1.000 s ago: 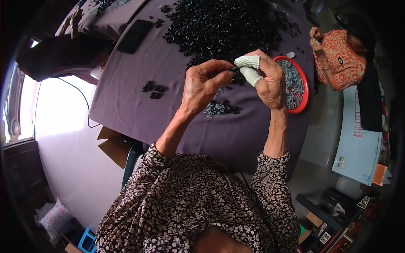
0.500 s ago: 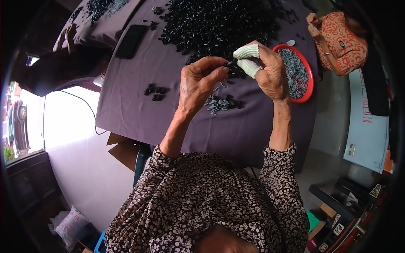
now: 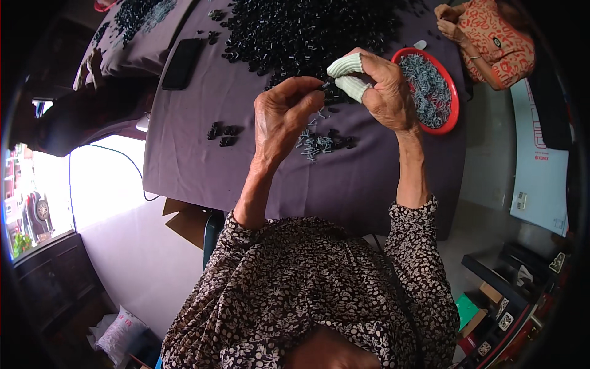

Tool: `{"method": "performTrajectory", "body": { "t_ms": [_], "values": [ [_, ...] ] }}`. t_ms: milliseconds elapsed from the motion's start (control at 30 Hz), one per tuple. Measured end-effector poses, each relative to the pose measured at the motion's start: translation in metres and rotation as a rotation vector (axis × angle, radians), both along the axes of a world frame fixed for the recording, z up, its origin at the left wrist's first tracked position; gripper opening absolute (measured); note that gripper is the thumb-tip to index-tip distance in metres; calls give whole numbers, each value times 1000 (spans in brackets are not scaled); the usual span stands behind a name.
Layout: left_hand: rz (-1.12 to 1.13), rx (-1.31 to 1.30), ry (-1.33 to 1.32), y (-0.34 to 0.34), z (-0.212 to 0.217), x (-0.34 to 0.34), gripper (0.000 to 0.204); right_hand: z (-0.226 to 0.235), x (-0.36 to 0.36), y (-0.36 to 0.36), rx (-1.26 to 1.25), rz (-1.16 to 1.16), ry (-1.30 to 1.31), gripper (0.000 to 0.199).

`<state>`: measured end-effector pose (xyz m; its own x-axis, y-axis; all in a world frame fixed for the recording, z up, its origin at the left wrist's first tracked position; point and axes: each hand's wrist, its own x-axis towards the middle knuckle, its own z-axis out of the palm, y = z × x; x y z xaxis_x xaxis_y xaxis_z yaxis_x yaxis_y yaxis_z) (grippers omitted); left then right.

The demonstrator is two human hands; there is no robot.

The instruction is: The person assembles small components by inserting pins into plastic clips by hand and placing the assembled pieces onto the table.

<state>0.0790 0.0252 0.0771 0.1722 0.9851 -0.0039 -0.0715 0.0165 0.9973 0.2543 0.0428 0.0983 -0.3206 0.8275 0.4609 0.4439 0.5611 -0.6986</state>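
Purple table [image 3: 203,160] under a black heap of parts [image 3: 307,27] at twelve o'clock. Red bowl [image 3: 453,92] of grey pins at two o'clock. Left hand [image 3: 284,117] and right hand [image 3: 381,89], fingertips pinched on one small black part [image 3: 324,86] at center. Loose pins [image 3: 319,142] just below.

We see a dull purple tablecloth [image 3: 203,160] under a heap of black plastic parts [image 3: 307,27]. Our right hand [image 3: 384,92] wears pale green ribbed finger cots [image 3: 347,74]. The bowl [image 3: 453,101] is red, filled with grey metal pins [image 3: 427,86]. Our sleeves [image 3: 418,270] are dark with small white flowers.
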Motion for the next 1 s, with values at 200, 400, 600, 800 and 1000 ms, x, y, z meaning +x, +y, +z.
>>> {"method": "performTrajectory", "body": {
  "t_ms": [200,400,600,800,1000],
  "values": [
    [3,-1,19,-1,0,0,19,-3,-2,1,29,17,53,18],
    [-5,19,44,1,-4,1,21,-2,-5,-2,94,5,-76,15],
    [-19,2,26,2,-6,2,23,-1,-6,-3,118,-4,-92,13],
    [-68,-61,-73,2,-7,3,19,-1,-7,-2,154,29,-119,12],
    [-183,-307,-349,8,-30,4,16,-12,-7,-9,-4,-72,-19,18]
  ]
}}
